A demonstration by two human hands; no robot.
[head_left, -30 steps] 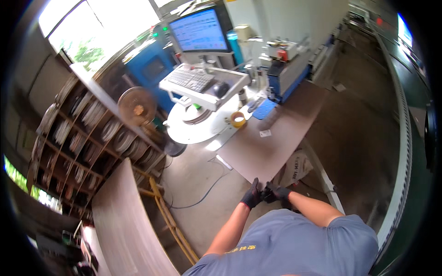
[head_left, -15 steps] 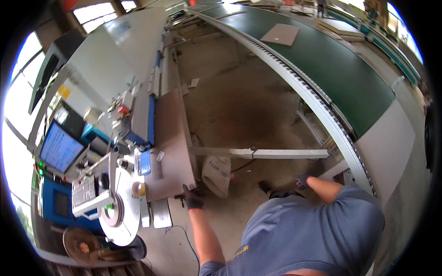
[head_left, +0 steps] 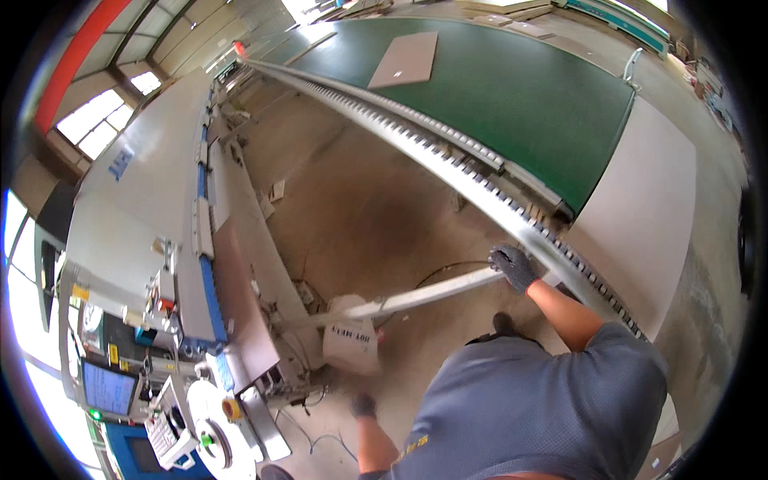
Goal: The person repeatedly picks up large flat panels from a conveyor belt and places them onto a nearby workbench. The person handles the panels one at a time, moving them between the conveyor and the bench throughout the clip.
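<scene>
My right hand [head_left: 514, 266], in a dark grey work glove, is over the right end of a white crossbar [head_left: 424, 294], beside the roller rail [head_left: 488, 196]. Its fingers are loosely bent and apart, with nothing visible in them; whether they touch the bar I cannot tell. Low in the view, my left hand [head_left: 364, 406] hangs over the floor, gloved and smeared by motion. Nothing shows in it. To its left, a brown panel [head_left: 240, 320] lies along the edge of the machine. A white printed sack [head_left: 350, 348] stands on the floor beyond this hand.
A green conveyor belt [head_left: 512, 104] carries a brown board [head_left: 406, 60]. A large pale board [head_left: 640, 192] lies beyond the rail on the right. At left are a monitor [head_left: 109, 388], a keyboard [head_left: 160, 432] and a round white turntable [head_left: 216, 432]. Cables trail on the floor.
My left hand has left the near corner of the brown panel. My right hand has moved up and forward to the crossbar's end. The view has turned right, toward the conveyor.
</scene>
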